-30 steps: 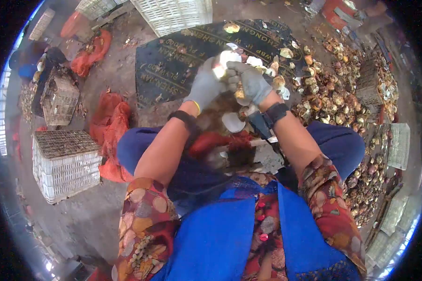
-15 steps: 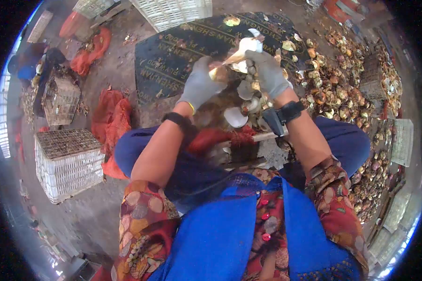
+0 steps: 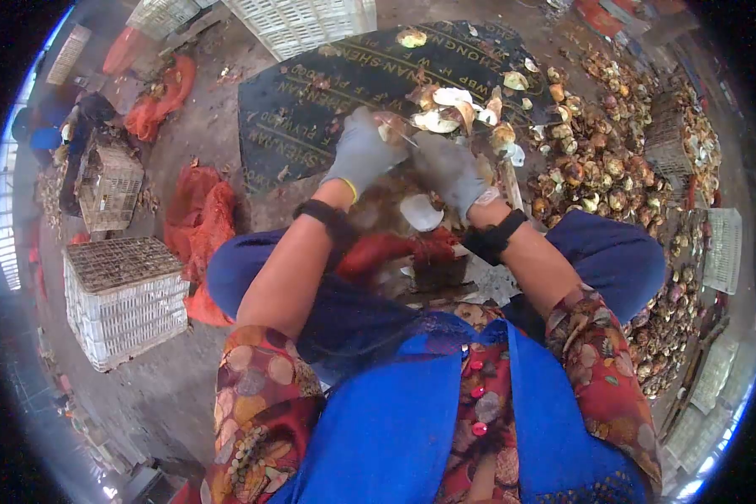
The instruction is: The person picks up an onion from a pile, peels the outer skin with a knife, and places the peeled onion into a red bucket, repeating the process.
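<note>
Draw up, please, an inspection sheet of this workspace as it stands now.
Surface: dark printed board lies on the dirty ground, scraps scattered over it.
Job's things: a roundish bulb is in the left hand; pale pieces lie on the board; a large heap of bulbs sits to its right.
Clutter: a red net sack lies crumpled at the left.
Grippers: two grey-gloved hands, close together; left hand holds the bulb, right hand is beside it, its grip too blurred to tell.
Cables: nothing seen.
Surroundings: a white slatted crate stands at the left, with more crates further out.
</note>
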Demonstrator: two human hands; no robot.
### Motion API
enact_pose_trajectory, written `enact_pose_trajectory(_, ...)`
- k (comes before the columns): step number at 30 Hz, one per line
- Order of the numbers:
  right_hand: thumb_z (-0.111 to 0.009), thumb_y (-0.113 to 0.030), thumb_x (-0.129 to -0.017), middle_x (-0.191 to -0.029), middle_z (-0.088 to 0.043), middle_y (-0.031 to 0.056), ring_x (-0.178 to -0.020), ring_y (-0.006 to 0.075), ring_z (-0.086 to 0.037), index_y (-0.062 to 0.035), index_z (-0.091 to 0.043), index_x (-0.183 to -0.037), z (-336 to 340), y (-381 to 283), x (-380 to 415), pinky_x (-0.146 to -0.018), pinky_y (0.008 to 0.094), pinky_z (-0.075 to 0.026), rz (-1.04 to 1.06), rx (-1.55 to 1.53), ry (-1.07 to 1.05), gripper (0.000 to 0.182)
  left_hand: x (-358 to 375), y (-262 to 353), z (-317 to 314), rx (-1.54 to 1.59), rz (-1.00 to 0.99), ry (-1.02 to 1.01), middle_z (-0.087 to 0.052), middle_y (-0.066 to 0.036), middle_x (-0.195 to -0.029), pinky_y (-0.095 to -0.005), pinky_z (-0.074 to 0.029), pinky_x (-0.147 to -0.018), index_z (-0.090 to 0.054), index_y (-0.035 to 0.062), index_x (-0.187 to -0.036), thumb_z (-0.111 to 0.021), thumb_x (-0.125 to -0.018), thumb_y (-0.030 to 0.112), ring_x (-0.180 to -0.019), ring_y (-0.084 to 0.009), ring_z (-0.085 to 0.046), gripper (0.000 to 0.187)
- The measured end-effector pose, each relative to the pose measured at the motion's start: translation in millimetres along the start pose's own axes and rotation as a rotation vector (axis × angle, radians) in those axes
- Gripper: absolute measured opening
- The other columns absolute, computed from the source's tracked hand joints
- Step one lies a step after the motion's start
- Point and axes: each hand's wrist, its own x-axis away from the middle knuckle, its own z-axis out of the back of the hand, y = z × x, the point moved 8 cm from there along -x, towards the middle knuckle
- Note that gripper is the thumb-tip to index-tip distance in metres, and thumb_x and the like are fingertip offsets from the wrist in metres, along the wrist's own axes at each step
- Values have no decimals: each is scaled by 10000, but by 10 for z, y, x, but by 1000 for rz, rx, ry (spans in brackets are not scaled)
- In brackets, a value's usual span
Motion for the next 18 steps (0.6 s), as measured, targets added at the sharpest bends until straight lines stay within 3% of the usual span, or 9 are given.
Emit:
enact_pose_trajectory(6, -512, -184, -913, -777, -650, 193, -739, 417, -643, -66, -561, -905, -210, 107, 73, -638, 512, -501, 68, 153, 37, 128, -14, 1, -28, -18, 10, 18, -521, -281, -1222, -441, -484, -945, -460, -25, -1221, -854, -631, 336, -1119, -420, -549, 797)
enact_pose_trajectory(12, -523, -142, -897, -796, -661, 223, -747, 416, -659, -20, -534, -934, -64, -118, -96, -649, 508, -512, 168, 162, -58, 128, -4, 68, -14, -66, -39, 107, -546, -297, -1161, -459, -481, -930, -496, -37, -1173, -744, -782, 349, -1098, -439, -552, 603)
enact_pose_trajectory(14, -524, -132, -889, -825, -667, 238, -799, 424, -663, -6, -558, -931, -111, -58, -176, -687, 511, -517, 16, 127, -210, 137, -39, 56, -21, 4, -13, 99, -540, -303, -1158, -472, -481, -916, -497, -39, -1159, -701, -815, 340, -1088, -448, -554, 552)
enact_pose_trajectory(18, -521, -127, -883, -867, -670, 262, -869, 431, -662, 10, -600, -925, -110, -65, -359, -742, 507, -518, -95, 109, -370, 163, -8, 110, -11, -53, -5, 129, -533, -298, -1155, -480, -483, -903, -484, -37, -1161, -719, -785, 324, -1082, -453, -554, 572)
